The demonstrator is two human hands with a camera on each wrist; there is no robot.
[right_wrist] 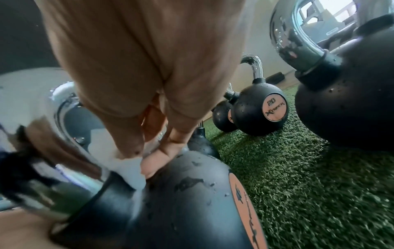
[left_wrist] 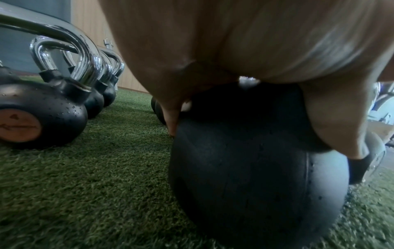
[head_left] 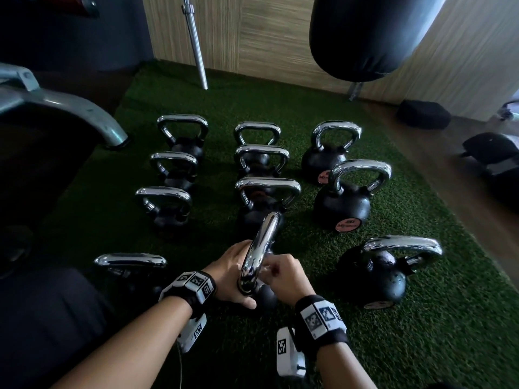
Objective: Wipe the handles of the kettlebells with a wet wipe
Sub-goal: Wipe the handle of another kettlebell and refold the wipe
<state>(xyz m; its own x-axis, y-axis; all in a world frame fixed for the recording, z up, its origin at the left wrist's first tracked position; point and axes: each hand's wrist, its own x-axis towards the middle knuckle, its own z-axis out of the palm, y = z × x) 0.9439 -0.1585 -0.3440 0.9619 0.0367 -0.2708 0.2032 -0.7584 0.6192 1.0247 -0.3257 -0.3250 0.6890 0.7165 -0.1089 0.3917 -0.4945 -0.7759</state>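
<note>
You are bracing the nearest kettlebell [head_left: 262,297], at 6 o'clock on the turf [head_left: 351,332], with your left hand [head_left: 234,276] apparently flat-fingered, while your right hand [head_left: 286,277] is pinching a wet wipe [right_wrist: 133,171] against its chrome handle [head_left: 259,252].

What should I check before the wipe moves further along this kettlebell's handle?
1. Kettlebell steadied: ok, the left hand rests on its black body.
2. Wipe in hand: ok, the right hand pinches it against the base of the handle.
3. Kettlebell standing on the green mat: ok.
4. Room to work: ok, the neighbouring kettlebell on the right stands apart.
5. Top of the handle already wiped: cannot tell.
6. Wipe damp enough: cannot tell, though droplets show on the body.
</note>
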